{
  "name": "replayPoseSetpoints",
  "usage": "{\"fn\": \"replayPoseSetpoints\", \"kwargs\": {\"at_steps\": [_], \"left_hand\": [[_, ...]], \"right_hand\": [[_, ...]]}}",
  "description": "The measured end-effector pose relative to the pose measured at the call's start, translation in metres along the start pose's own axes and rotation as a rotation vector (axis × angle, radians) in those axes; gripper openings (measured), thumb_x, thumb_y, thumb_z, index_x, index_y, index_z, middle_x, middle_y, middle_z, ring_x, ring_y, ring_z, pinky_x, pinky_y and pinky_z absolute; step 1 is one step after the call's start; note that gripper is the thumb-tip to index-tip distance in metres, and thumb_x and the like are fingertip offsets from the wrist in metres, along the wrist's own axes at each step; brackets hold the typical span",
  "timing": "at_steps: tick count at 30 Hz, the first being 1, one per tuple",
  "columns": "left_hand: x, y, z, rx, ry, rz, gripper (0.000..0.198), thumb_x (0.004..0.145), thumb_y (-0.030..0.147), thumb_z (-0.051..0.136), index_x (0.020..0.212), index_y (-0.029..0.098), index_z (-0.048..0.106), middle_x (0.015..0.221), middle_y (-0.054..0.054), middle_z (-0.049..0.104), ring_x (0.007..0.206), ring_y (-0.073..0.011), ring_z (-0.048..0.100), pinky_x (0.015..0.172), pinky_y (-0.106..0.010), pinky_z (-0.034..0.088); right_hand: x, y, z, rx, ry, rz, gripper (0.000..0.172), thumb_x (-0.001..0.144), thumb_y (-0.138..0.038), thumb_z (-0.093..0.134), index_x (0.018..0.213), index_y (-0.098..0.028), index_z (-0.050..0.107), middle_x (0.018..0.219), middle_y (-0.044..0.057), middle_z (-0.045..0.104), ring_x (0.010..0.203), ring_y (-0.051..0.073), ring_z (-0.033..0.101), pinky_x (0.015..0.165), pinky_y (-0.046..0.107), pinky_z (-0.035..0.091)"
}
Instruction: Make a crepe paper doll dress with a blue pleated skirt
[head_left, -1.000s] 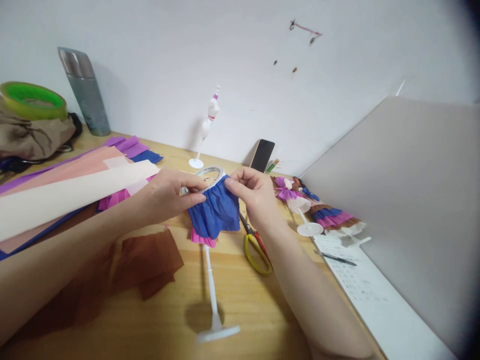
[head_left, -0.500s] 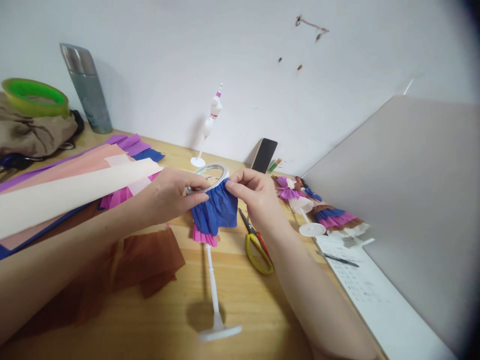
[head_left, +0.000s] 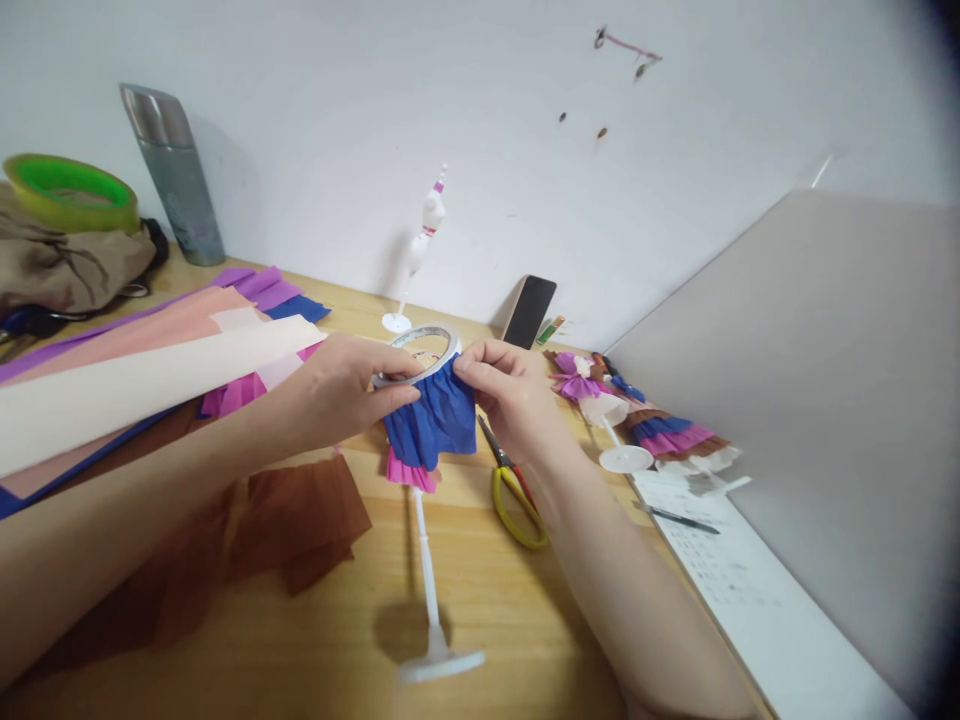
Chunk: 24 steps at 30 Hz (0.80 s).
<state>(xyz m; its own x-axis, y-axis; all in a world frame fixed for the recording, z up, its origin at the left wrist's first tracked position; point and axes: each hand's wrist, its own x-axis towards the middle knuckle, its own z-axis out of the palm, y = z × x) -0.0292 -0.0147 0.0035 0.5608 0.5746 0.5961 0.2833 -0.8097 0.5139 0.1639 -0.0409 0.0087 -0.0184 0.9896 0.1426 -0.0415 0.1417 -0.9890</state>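
A gathered strip of blue crepe paper [head_left: 435, 425] hangs in front of a roll of tape [head_left: 452, 350], its top edge against the roll. My left hand [head_left: 352, 385] is closed on the left part of the strip, with fingers on the roll and the thumb on the paper. My right hand [head_left: 506, 380] pinches the strip's upper right corner. Below the blue paper a pink ruffle [head_left: 411, 473] shows on a white stand [head_left: 426, 560] with a round base. What the stand bears behind the paper is mostly hidden.
Yellow-and-red-handled scissors [head_left: 517, 500] lie beside my right forearm. Brown crepe paper [head_left: 296, 520] and stacked coloured sheets [head_left: 150, 390] lie left. A white figure on a stand [head_left: 427, 225], a phone [head_left: 529, 310] and a bottle [head_left: 180, 190] stand by the wall. Ruffled figures [head_left: 667, 435] lie right.
Almost nothing differs. Both hands keep their grip on the blue crepe paper, and the roll has shifted very slightly.
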Motion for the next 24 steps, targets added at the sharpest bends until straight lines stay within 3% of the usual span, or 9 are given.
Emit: {"fn": "replayPoseSetpoints", "kwargs": {"at_steps": [7,12,20,24], "left_hand": [[0.0,0.005,-0.003,0.087,-0.064,0.053,0.019,0.084,0.016,0.055,0.084,0.016,0.074,0.073,0.0,0.072,0.063,-0.0106,0.06,0.063,-0.02,0.043],[0.0,0.003,-0.005,0.149,-0.094,0.055,0.019,0.084,0.019,0.055,0.079,0.017,0.073,0.072,-0.001,0.071,0.065,-0.0132,0.06,0.064,-0.022,0.043],[0.006,0.001,-0.015,-0.026,-0.148,-0.185,0.025,0.078,0.023,0.056,0.09,0.021,0.078,0.075,0.003,0.075,0.066,-0.0109,0.062,0.068,-0.017,0.048],[0.007,-0.006,-0.021,-0.123,-0.187,-0.249,0.025,0.075,0.025,0.06,0.089,0.018,0.079,0.081,-0.001,0.078,0.07,-0.0131,0.066,0.067,-0.018,0.051]], "right_hand": [[0.002,0.004,0.003,0.113,-0.039,0.134,0.026,0.057,-0.029,0.074,0.051,-0.018,0.051,0.049,-0.006,0.043,0.047,0.008,0.035,0.048,0.024,0.022],[0.007,0.006,-0.001,0.189,-0.138,0.223,0.028,0.055,-0.03,0.074,0.05,-0.018,0.049,0.051,-0.006,0.042,0.049,0.009,0.035,0.05,0.024,0.025],[0.007,0.001,-0.014,0.122,-0.288,0.224,0.035,0.064,-0.043,0.081,0.063,-0.017,0.057,0.058,-0.005,0.051,0.053,0.009,0.045,0.054,0.022,0.034],[0.008,0.001,-0.018,0.086,-0.288,0.216,0.035,0.059,-0.04,0.086,0.062,-0.015,0.061,0.053,-0.005,0.053,0.048,0.007,0.045,0.049,0.021,0.034]]}}
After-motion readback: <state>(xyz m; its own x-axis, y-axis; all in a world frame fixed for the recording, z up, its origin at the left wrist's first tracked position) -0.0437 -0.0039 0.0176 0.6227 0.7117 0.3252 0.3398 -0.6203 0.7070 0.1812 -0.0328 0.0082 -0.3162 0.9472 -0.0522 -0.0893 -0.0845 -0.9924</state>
